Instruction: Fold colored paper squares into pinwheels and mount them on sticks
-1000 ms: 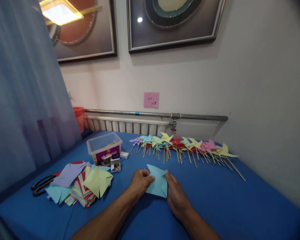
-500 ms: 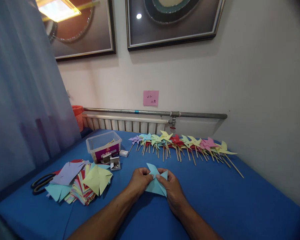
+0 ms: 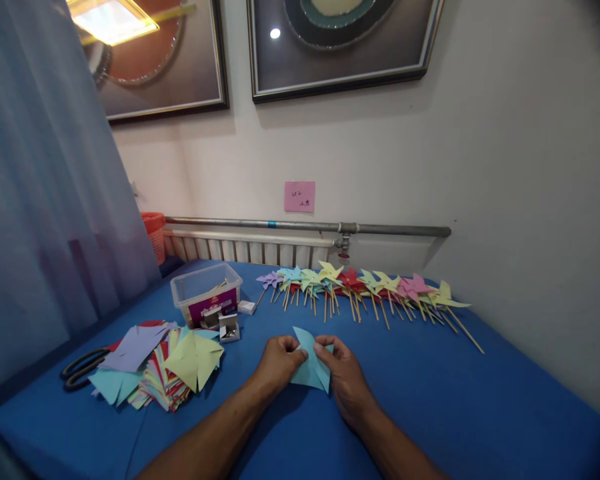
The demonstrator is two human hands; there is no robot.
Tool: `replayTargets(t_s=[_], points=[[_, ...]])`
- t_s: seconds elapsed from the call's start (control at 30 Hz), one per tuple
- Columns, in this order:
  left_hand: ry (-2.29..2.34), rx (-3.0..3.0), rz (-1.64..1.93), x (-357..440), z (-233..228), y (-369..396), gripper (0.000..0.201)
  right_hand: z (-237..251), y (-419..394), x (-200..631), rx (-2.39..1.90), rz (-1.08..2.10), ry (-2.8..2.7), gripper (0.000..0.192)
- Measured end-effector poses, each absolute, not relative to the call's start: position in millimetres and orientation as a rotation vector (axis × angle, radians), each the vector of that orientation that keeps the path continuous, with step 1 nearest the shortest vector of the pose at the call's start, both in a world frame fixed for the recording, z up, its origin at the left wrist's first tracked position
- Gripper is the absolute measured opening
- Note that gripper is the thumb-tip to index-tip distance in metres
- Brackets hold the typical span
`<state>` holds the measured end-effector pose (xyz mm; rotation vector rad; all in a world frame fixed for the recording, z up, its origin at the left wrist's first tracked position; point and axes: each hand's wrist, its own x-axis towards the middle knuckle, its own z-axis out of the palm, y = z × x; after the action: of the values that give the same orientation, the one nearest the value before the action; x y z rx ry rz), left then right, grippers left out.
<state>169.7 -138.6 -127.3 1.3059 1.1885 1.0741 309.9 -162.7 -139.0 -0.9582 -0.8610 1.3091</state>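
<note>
A light blue paper pinwheel piece point(image 3: 310, 372) is held between my two hands, just above the blue tabletop point(image 3: 430, 407). My left hand point(image 3: 280, 363) pinches its left side, the thumb lying near the middle of the paper. On the right side, my right hand point(image 3: 344, 370) grips the paper with thumb and fingers. One blade points up between the hands and another part spreads downward. The fingers behind the paper are partly hidden.
On the left lie a pile of cut coloured paper point(image 3: 167, 373) and black-handled scissors point(image 3: 83, 367). Behind stand a clear plastic tub point(image 3: 207, 300) and an opened small box point(image 3: 229, 328). Finished pinwheels on sticks point(image 3: 350, 283) line the back, below a pipe point(image 3: 300, 225).
My right thumb has shifted slightly upward on the paper, and the right blade is now less visible, covered by that hand. My left hand keeps its pinch.
</note>
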Motion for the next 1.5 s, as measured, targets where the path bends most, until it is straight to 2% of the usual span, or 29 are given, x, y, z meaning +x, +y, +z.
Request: replayTargets(t_s=[0.47, 0.7, 0.97, 1.17, 1.5], points=[[1.123, 1.182, 1.048, 171.0, -125.0, -139.6, 0.025, -147.5, -153.7, 311.6, -1.100, 1.220, -0.929, 0.045], [1.120, 1.166, 1.044, 171.5, -119.5, -143.3, 0.025, -142.7, -157.3, 314.8, -1.054, 1.195, -0.987, 0.038], [1.123, 1.181, 1.043, 171.6, -120.5, -142.5, 0.027, -137.9, -159.6, 315.9, -1.025, 1.232, -1.003, 0.044], [1.174, 1.298, 1.048, 170.3, -125.6, -140.6, 0.021, -132.7, -163.9, 315.7, -1.024, 1.200, -1.023, 0.047], [1.145, 1.358, 1.037, 168.8, -134.1, -137.0, 0.021, -140.8, -156.6, 319.3, -1.129, 1.131, -1.070, 0.032]])
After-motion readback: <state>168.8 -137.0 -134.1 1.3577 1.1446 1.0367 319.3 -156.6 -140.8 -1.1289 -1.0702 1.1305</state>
